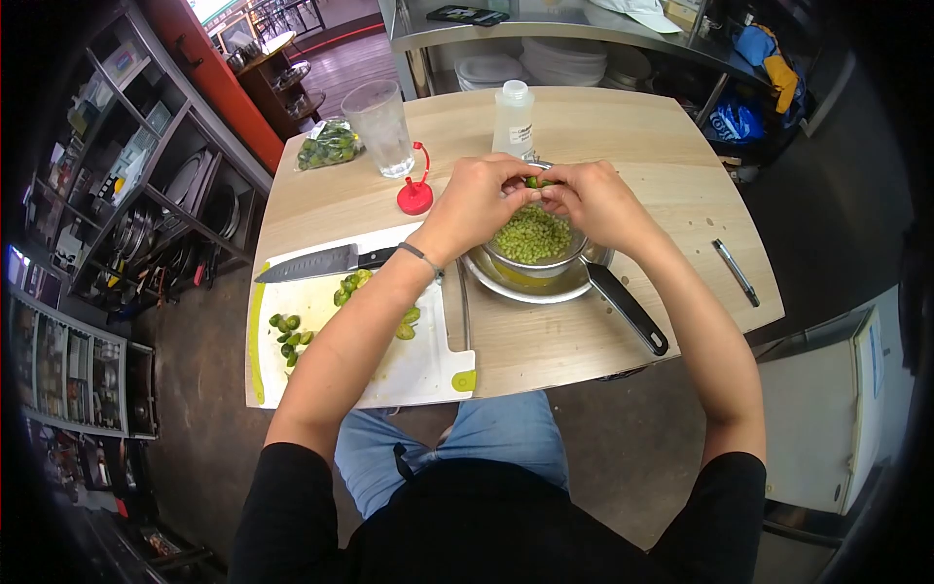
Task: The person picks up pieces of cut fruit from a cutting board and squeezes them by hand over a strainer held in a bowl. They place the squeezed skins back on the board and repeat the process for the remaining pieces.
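My left hand (484,198) and my right hand (591,206) meet over a strainer (538,263), their fingertips pinched together on a small green citrus piece (533,182). Pale green seeds or pulp (535,236) fill much of the strainer. It rests on a metal bowl (506,290) with yellowish liquid, and its black handle (628,307) points toward the table's front right. Left of the bowl is a white cutting board (389,375) bearing cut green citrus pieces (288,336). A kitchen knife (321,263) lies along the board's far side, its handle partly behind my left wrist.
A clear squeeze bottle (514,122) without its cap stands behind the bowl. The red cap (414,198), a clear plastic cup (380,131) and a bag of green fruit (329,146) sit at back left. A pen (736,273) lies at right, near the table edge.
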The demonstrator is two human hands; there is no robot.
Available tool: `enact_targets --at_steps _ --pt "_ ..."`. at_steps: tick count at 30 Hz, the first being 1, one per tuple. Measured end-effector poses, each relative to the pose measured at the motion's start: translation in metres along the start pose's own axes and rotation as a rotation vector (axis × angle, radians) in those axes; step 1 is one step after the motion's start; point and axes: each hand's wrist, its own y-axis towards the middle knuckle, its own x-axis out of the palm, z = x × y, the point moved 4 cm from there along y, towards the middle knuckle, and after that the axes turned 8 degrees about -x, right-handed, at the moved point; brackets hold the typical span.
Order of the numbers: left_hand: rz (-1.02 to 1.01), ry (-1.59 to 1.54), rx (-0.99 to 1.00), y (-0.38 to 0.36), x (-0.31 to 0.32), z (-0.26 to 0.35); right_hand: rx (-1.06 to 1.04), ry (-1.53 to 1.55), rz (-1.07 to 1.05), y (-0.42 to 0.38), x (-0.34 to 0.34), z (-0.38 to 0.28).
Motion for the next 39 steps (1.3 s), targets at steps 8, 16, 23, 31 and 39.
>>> enact_targets --at_steps 8,16,23,31,39 --pt "0.025 0.164 0.047 0.0 0.013 -0.005 0.064 -0.019 -0.046 -0.001 -0.001 0.004" --pt "0.145 0.2 0.157 -0.004 0.015 -0.002 0.203 0.187 -0.022 0.0 -0.001 0.015" --pt "0.16 0.332 0.243 -0.008 0.021 0.003 0.318 0.36 -0.049 -0.001 -0.003 0.008" --pt "-0.006 0.432 0.111 -0.005 0.023 0.0 0.142 0.092 -0.065 -0.002 0.0 0.006" --pt "0.023 0.388 0.125 -0.004 0.025 -0.008 -0.015 -0.109 -0.078 0.001 0.004 0.008"
